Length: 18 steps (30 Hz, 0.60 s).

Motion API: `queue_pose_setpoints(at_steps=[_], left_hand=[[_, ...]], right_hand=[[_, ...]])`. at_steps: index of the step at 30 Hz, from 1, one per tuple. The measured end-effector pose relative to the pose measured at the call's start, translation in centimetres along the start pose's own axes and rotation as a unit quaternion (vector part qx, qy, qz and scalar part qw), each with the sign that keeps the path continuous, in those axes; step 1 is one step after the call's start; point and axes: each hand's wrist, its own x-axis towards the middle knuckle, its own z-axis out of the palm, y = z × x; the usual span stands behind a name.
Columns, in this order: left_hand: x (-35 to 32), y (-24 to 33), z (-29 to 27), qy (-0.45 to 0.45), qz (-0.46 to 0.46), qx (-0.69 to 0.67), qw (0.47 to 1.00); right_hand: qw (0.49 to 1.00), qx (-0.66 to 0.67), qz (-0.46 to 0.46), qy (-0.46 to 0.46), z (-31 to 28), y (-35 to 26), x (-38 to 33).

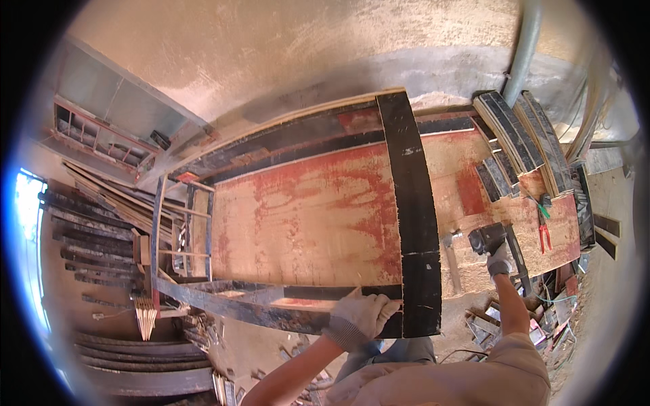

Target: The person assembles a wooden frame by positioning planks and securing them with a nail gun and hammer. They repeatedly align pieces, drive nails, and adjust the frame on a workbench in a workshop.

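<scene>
My left hand [362, 314], in a pale knitted glove, is closed over the near rail of a long wooden frame [257, 306], just left of a dark plank. The plank [414, 223] lies crosswise over the frame's right end, from the far rail to the near one. My right hand [500, 262], also gloved, is closed around the handle of a black nail gun [489, 238], held low over the right part of the table. To its left lies a hammer [452, 260] with a wooden handle. Red-handled pliers [544, 233] rest farther right.
The frame stands on a worn, red-stained wooden table [305, 210]. Stacks of dark wood strips [509, 132] sit at its far right corner. Scrap wood [487, 325] litters the floor at the near right. Long dark boards [142, 369] and slats [95, 237] are piled at left.
</scene>
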Motion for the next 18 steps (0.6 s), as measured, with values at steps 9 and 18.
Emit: queue_pose_setpoints(at_steps=[9,18], left_hand=[[0.8,1.0,-0.3,0.003,-0.077,-0.001,0.997],[-0.3,0.3,0.6,0.085,0.005,0.035,0.996]], right_hand=[[0.982,0.055,-0.178,0.029,3.3,2.5,5.0],[0.923,0.33,-0.059,-0.19,-0.1,3.0,4.7]])
